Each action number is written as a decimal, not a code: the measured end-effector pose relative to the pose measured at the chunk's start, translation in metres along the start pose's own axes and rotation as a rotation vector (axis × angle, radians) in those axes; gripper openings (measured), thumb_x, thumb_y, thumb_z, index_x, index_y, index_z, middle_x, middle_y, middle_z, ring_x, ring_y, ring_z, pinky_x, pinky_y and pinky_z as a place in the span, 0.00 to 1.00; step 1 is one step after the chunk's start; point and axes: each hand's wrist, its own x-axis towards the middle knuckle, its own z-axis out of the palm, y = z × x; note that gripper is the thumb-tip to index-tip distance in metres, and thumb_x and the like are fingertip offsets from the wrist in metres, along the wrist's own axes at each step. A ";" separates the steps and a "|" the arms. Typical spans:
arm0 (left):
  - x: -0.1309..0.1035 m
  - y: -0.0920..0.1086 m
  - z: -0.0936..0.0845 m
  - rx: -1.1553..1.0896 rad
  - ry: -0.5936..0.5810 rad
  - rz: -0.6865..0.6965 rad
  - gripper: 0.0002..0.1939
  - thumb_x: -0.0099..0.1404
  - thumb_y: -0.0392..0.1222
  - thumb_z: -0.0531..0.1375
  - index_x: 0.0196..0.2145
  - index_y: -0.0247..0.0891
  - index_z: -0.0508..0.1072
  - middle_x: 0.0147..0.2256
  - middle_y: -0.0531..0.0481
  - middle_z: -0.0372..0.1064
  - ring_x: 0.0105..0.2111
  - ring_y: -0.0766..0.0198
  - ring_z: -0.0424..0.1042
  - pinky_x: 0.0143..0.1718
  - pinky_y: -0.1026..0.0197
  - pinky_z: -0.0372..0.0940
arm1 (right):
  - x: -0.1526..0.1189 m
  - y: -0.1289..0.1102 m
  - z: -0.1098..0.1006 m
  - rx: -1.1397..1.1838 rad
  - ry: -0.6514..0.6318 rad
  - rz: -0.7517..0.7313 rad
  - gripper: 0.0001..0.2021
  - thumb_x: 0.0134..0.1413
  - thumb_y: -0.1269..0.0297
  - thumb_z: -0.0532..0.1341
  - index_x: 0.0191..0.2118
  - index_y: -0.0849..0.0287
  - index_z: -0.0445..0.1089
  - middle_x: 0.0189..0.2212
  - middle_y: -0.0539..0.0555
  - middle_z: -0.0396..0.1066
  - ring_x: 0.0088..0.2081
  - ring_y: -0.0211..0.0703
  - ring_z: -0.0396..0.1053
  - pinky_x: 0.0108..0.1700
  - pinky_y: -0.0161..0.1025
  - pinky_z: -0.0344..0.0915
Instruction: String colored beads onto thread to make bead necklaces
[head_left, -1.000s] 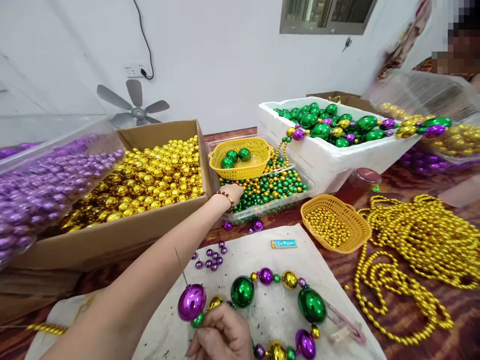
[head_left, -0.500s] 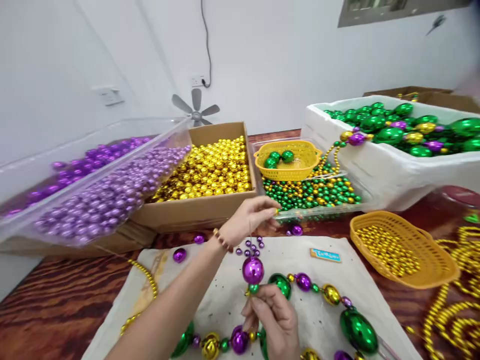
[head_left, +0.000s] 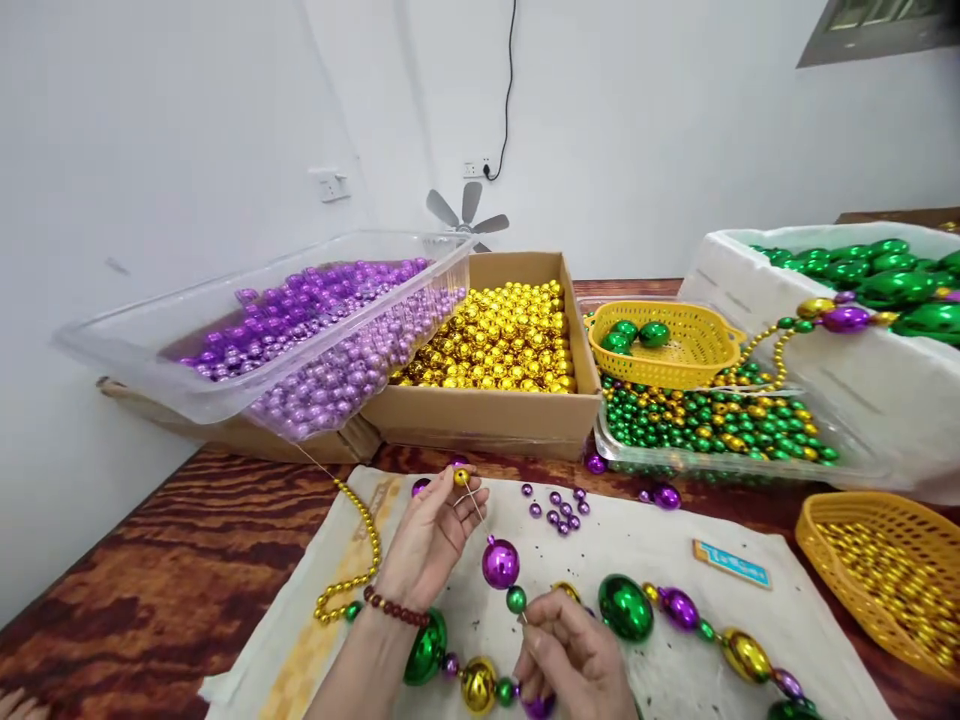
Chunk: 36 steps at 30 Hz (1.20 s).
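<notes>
My left hand [head_left: 429, 530], a dark red beaded bracelet at its wrist, pinches a small gold bead [head_left: 460, 477] between thumb and forefinger; its other fingers are loosely curled. A thin pale strand [head_left: 475, 503] runs from this bead down to a shiny purple ball [head_left: 500, 563], with a small green bead [head_left: 516, 599] beneath. Just under the green bead, my right hand [head_left: 577, 655] is closed, gripping the strand in its fingertips. Around both hands lies a garland of large green [head_left: 626, 607], gold [head_left: 478, 684] and purple beads on a pale cloth [head_left: 585, 565].
Behind the cloth stand a clear tub [head_left: 187, 400] of purple beads, a cardboard box [head_left: 480, 420] of gold beads and a clear tray [head_left: 750, 462] of green and gold beads. Loose small purple beads [head_left: 564, 508] and a blue tag [head_left: 731, 563] lie on the cloth. A yellow basket [head_left: 817, 530] sits right.
My left hand has come back from the green-and-gold bead tray to above the purple ball, bringing a gold bead. The right hand keeps its grip. The view has swung left.
</notes>
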 end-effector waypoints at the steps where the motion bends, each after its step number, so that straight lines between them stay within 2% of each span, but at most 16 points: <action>1: 0.000 0.000 0.000 -0.018 0.009 0.006 0.06 0.63 0.38 0.62 0.38 0.34 0.73 0.37 0.45 0.74 0.35 0.61 0.75 0.39 0.59 0.71 | -0.001 0.000 0.000 -0.009 0.001 0.000 0.22 0.56 0.44 0.58 0.32 0.62 0.66 0.19 0.54 0.72 0.17 0.35 0.66 0.21 0.30 0.59; 15: 0.001 0.002 -0.009 -0.023 -0.052 0.043 0.11 0.64 0.38 0.62 0.45 0.36 0.74 0.38 0.48 0.73 0.34 0.63 0.75 0.38 0.61 0.72 | -0.003 -0.007 0.004 -0.022 0.032 0.032 0.21 0.55 0.45 0.60 0.33 0.63 0.68 0.19 0.53 0.72 0.18 0.36 0.67 0.21 0.30 0.60; 21: -0.003 0.002 -0.007 0.071 -0.074 0.081 0.13 0.64 0.39 0.62 0.46 0.39 0.73 0.38 0.49 0.72 0.35 0.63 0.75 0.39 0.61 0.70 | 0.001 -0.014 0.010 -0.036 0.074 0.023 0.17 0.57 0.49 0.61 0.33 0.62 0.68 0.21 0.53 0.73 0.21 0.39 0.70 0.23 0.32 0.62; 25: -0.012 -0.009 -0.003 0.149 -0.114 0.007 0.11 0.64 0.39 0.62 0.44 0.35 0.74 0.37 0.46 0.72 0.39 0.61 0.74 0.38 0.64 0.67 | 0.013 -0.024 0.015 -0.099 0.130 -0.012 0.15 0.59 0.53 0.59 0.43 0.60 0.66 0.24 0.53 0.74 0.23 0.41 0.72 0.24 0.32 0.64; 28: -0.018 -0.025 0.004 0.084 -0.106 -0.017 0.10 0.65 0.42 0.60 0.43 0.36 0.73 0.39 0.45 0.72 0.41 0.60 0.74 0.38 0.63 0.67 | 0.021 -0.026 0.019 -0.177 0.131 -0.008 0.20 0.61 0.56 0.56 0.56 0.59 0.60 0.26 0.50 0.74 0.19 0.38 0.69 0.23 0.33 0.66; 32: -0.016 -0.045 0.020 0.001 -0.004 0.075 0.10 0.64 0.45 0.61 0.38 0.37 0.72 0.37 0.48 0.71 0.37 0.61 0.73 0.38 0.61 0.68 | 0.023 -0.024 0.019 -0.305 0.087 -0.047 0.24 0.63 0.63 0.53 0.63 0.54 0.51 0.27 0.46 0.72 0.17 0.36 0.68 0.22 0.33 0.66; 36: -0.009 -0.056 0.034 0.017 0.095 0.220 0.10 0.61 0.45 0.63 0.37 0.36 0.71 0.32 0.52 0.68 0.30 0.69 0.71 0.33 0.67 0.66 | 0.021 -0.033 0.008 -0.410 0.017 -0.106 0.26 0.63 0.67 0.53 0.64 0.51 0.50 0.25 0.44 0.69 0.20 0.37 0.68 0.24 0.32 0.66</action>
